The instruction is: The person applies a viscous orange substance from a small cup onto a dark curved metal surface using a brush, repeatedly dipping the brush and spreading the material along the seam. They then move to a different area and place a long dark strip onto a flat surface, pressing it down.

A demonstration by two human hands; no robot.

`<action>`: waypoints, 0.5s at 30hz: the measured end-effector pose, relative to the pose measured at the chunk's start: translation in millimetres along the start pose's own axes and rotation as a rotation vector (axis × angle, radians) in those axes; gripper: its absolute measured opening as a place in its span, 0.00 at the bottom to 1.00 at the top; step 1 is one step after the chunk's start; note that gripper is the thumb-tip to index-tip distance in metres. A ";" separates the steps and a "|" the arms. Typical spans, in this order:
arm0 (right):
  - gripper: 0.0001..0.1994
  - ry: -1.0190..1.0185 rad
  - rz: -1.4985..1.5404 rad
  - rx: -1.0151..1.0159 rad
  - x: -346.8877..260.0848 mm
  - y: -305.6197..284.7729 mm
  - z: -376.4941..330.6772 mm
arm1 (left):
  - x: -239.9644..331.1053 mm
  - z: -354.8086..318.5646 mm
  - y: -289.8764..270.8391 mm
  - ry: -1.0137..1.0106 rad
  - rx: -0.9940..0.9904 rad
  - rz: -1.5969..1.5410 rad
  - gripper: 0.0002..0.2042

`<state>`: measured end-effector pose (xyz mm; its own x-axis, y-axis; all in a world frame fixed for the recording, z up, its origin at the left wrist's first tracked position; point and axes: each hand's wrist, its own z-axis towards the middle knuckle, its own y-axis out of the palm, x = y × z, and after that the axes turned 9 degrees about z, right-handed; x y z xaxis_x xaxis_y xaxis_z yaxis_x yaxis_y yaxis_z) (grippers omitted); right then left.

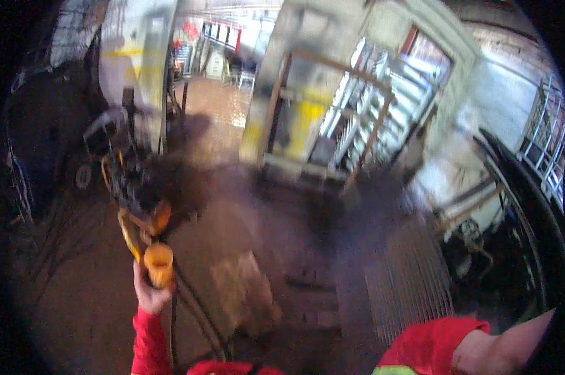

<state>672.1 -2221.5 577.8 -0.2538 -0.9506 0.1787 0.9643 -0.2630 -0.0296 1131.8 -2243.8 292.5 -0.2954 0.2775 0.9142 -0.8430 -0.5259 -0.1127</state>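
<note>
The picture is blurred by motion. My left hand (150, 292), in a red sleeve, is raised at the lower left and closed around an orange cup-shaped cylinder (159, 264), held upright. Just beyond it stands a black and yellow machine (137, 187) with an orange part. Dark hoses (198, 315) run over the ground below my left hand. My right forearm (514, 342) comes out of a red sleeve at the lower right and runs off toward the dark rim, so that hand is not seen.
A metal grating (407, 284) lies on the muddy ground at centre right. Behind it a wooden frame (323, 112) leans by a concrete pillar with white racks. A big black curved hoop (525, 194) stands at the right, and dark machinery (42, 131) at the left.
</note>
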 end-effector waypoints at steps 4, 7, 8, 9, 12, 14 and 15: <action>0.08 -0.093 0.103 0.033 121.9 51.1 -11.0 | -35.3 50.4 76.6 -0.032 0.139 -0.055 0.30; 0.09 -0.119 0.202 0.103 205.7 98.8 -20.7 | -82.9 83.4 83.5 0.239 0.252 -0.002 0.34; 0.09 -0.113 0.229 0.132 229.5 109.2 -25.7 | -164.6 72.7 59.7 -0.236 0.194 -0.430 0.28; 0.09 -0.128 0.253 0.152 250.0 130.0 -31.9 | -171.1 97.5 56.8 -0.190 0.228 -0.295 0.27; 0.10 -0.154 0.314 0.170 317.1 187.0 -67.7 | -116.1 187.4 50.9 0.336 0.039 -0.169 0.42; 0.10 -0.184 0.385 0.155 371.9 245.3 -83.7 | -166.6 246.5 87.8 0.215 0.297 -0.172 0.37; 0.11 -0.182 0.403 0.157 400.1 274.4 -87.1 | -191.8 269.7 96.5 0.119 0.403 -0.139 0.34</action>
<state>828.6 -2688.3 555.6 0.1466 -0.9239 0.3533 0.9866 0.1624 0.0151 1228.3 -2564.7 211.2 -0.2612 0.4456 0.8563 -0.6423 -0.7424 0.1904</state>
